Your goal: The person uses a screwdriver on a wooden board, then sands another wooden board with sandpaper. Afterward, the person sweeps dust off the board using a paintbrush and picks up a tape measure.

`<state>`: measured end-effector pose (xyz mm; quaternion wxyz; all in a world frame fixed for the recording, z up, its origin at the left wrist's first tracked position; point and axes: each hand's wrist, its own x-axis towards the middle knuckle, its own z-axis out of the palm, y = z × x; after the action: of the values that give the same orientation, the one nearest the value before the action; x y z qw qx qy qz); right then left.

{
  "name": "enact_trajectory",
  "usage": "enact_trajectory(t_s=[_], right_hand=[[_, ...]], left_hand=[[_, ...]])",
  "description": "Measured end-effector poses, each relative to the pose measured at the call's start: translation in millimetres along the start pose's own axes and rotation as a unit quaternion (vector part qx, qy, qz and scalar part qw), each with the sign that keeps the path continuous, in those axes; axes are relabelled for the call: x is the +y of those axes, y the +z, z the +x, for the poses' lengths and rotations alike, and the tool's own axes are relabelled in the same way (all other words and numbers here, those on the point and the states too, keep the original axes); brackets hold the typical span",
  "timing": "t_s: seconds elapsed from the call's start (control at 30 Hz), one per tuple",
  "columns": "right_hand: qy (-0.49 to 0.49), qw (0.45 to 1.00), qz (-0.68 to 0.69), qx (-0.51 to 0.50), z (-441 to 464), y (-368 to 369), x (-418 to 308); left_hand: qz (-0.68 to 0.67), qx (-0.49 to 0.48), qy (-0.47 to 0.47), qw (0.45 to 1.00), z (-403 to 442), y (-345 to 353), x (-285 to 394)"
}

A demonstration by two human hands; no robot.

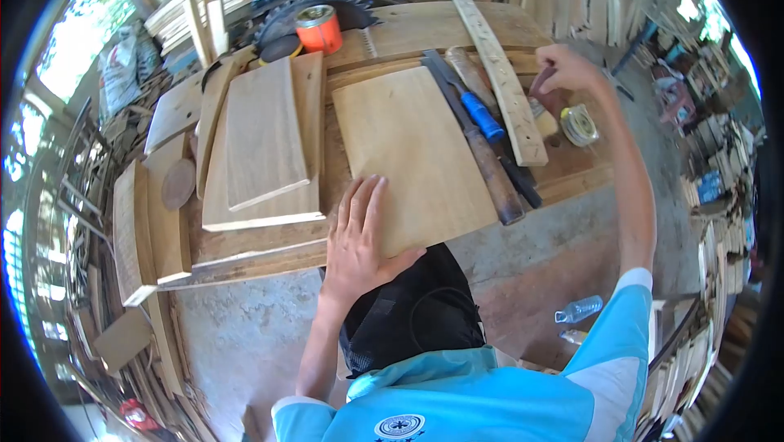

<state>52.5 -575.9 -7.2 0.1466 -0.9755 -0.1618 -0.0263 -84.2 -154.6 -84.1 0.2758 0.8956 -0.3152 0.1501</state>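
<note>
My left hand (357, 225) lies with its fingers stretched out on the near left corner of a flat wooden board (412, 152), its thumb along the near edge. My right hand (567, 69) is raised over the right end of the workbench, fingers curled in. What they hold, if anything, I cannot make out. Just below it are a small wooden block (545, 122) and a round clear container (579, 126). Between the board and my right hand lie a file with a wooden handle (494, 176), a blue-handled tool (482, 115) and a long wooden strip with marks (500, 74).
Two stacked boards (265, 131) lie left of the board. Behind them stand an orange can (318, 29) and a large toothed saw blade (351, 13). More wooden pieces (167, 213) sit at the bench's left end. A plastic bottle (578, 310) lies on the floor.
</note>
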Motion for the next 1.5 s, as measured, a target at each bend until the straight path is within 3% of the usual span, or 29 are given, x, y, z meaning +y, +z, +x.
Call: enact_trajectory(t_s=[0.07, 0.13, 0.27, 0.3, 0.4, 0.47, 0.53, 0.63, 0.73, 0.87, 0.97, 1.03, 1.07, 1.13, 1.23, 1.3, 1.37, 1.4, 1.47, 1.5], right_hand=[[-0.035, 0.999, 0.005, 0.014, -4.1, -26.2, -23.9], [-0.032, 0.992, -0.049, 0.116, -19.7, -43.7, -62.8], [-0.196, 0.946, -0.037, 0.257, -54.7, -1.2, -175.5], [-0.061, 0.989, 0.051, 0.125, -70.5, 21.1, -205.1], [-0.167, 0.985, -0.038, 0.024, -86.8, 93.2, -234.0], [-0.146, 0.989, -0.005, 0.003, -82.1, 102.0, -244.5], [-0.112, 0.993, 0.03, -0.02, -69.9, 110.4, -245.0], [-0.146, 0.988, -0.016, -0.041, -15.2, 128.4, -214.2], [-0.086, 0.991, -0.008, -0.099, 43.7, 126.9, -199.0], [-0.063, 0.993, -0.057, -0.083, 56.6, 137.8, -208.3], [-0.143, 0.984, -0.09, -0.053, 24.6, 146.7, -231.0], [-0.247, 0.965, 0.084, -0.024, 19.2, 144.8, -225.2], [-0.244, 0.966, 0.081, -0.027, 33.5, 143.4, -216.2], [-0.22, 0.948, -0.229, 0.027, 81.6, 141.2, -187.6], [-0.247, 0.92, -0.282, 0.114, 112.6, 150.1, -182.3], [-0.336, 0.904, -0.256, 0.066, 87.5, 154.4, -199.4], [-0.341, 0.939, 0.005, 0.037, 55.6, 146.0, -221.3], [-0.364, 0.931, 0.004, 0.034, 65.7, 143.4, -211.5], [-0.257, 0.963, -0.062, 0.047, 84.4, 147.4, -188.1], [-0.258, 0.963, -0.059, 0.045, 95.0, 151.1, -183.7]], left_hand=[[-0.038, 0.029, -0.029, 0.998, -9.3, 4.8, 2.4], [0.084, 0.026, -0.055, 0.995, -21.2, 10.0, 5.0], [0.077, 0.06, -0.061, 0.993, -24.9, 17.1, 4.8], [0.075, 0.06, -0.062, 0.993, -26.0, 18.6, 4.0], [0.072, 0.094, -0.056, 0.991, -27.3, 22.4, -0.2], [0.071, 0.094, -0.036, 0.992, -27.4, 21.3, -2.7], [0.083, 0.099, -0.022, 0.991, -28.3, 23.3, -5.9], [0.102, 0.145, 0.005, 0.984, -29.9, 32.2, -9.9], [0.112, 0.147, 0.014, 0.983, -31.5, 35.9, -12.4], [0.139, 0.103, -0.014, 0.985, -32.8, 33.2, -11.3], [0.163, 0.144, 0.004, 0.976, -35.3, 40.3, -16.6], [0.18, 0.168, 0.009, 0.969, -35.1, 45.2, -21.0], [0.194, 0.179, 0.021, 0.964, -36.0, 47.8, -19.9], [0.191, 0.191, 0.028, 0.962, -34.4, 48.3, -18.4], [0.186, 0.186, 0.025, 0.964, -34.1, 45.3, -18.9], [0.189, 0.179, 0.019, 0.965, -35.9, 41.4, -17.1], [0.19, 0.164, 0.024, 0.968, -35.2, 38.4, -17.7], [0.203, 0.175, 0.008, 0.963, -32.8, 38.0, -20.3], [0.192, 0.18, 0.028, 0.964, -33.8, 39.5, -18.8], [0.187, 0.187, 0.028, 0.964, -34.4, 41.2, -19.7]])
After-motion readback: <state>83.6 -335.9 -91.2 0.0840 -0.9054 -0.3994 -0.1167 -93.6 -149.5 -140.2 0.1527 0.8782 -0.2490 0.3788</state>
